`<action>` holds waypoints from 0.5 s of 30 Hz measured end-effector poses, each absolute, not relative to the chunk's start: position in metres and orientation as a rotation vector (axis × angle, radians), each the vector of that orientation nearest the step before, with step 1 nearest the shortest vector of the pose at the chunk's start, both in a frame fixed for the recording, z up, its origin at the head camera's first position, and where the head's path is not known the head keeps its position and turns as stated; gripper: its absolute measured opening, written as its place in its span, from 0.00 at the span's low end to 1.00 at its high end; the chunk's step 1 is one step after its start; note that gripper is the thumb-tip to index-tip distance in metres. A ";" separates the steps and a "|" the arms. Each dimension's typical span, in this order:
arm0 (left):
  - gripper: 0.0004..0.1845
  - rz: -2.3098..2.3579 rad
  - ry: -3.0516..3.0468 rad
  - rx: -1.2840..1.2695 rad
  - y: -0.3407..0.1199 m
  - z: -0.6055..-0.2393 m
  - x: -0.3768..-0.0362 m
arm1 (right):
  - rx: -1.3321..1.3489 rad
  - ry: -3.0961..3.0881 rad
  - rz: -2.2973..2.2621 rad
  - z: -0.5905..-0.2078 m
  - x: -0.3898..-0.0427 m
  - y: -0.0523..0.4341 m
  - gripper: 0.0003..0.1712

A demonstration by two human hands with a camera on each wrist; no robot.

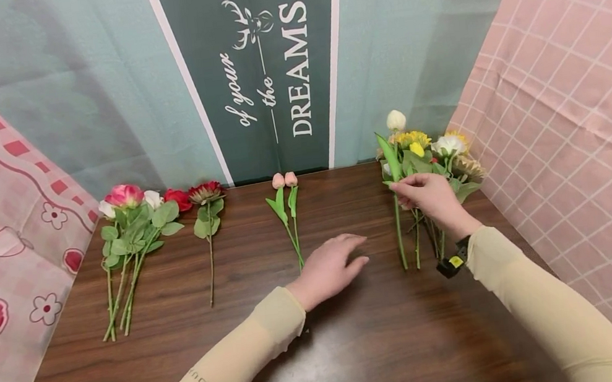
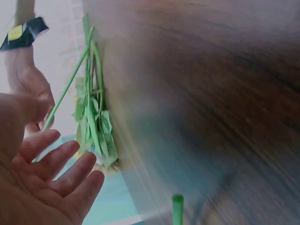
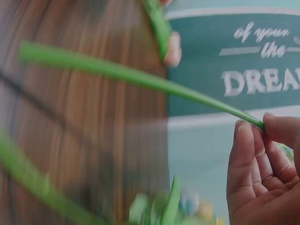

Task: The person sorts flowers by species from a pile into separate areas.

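Between thumb and fingertips my right hand (image 1: 432,199) pinches the green stem of a white tulip (image 1: 396,120), near its leaf. In the right wrist view the tulip's bare stem (image 3: 140,78) slants out from the fingertips. The tulip stands in front of a mixed bunch of yellow and white flowers (image 1: 449,145) at the back right. My left hand (image 1: 330,268) hovers over the middle of the table, fingers spread and holding nothing. Two pink tulips (image 1: 285,180) lie just beyond it, their lower stems partly hidden by the hand.
A bunch of pink and white roses (image 1: 125,197) lies at the left on the brown wooden table (image 1: 280,368). Next to it are a red rose (image 1: 177,200) and a dark red flower (image 1: 206,193). Fabric curtains (image 1: 573,125) enclose the back and both sides.
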State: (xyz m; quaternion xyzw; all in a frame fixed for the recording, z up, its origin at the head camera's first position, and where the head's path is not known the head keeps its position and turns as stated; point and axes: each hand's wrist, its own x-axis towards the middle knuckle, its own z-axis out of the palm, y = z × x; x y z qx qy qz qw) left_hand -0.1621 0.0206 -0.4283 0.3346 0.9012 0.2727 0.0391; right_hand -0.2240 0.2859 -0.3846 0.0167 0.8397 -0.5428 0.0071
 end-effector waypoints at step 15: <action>0.18 1.635 2.463 0.496 -0.028 -0.427 -0.169 | -0.149 2.129 -2.106 -0.387 -0.229 0.180 0.21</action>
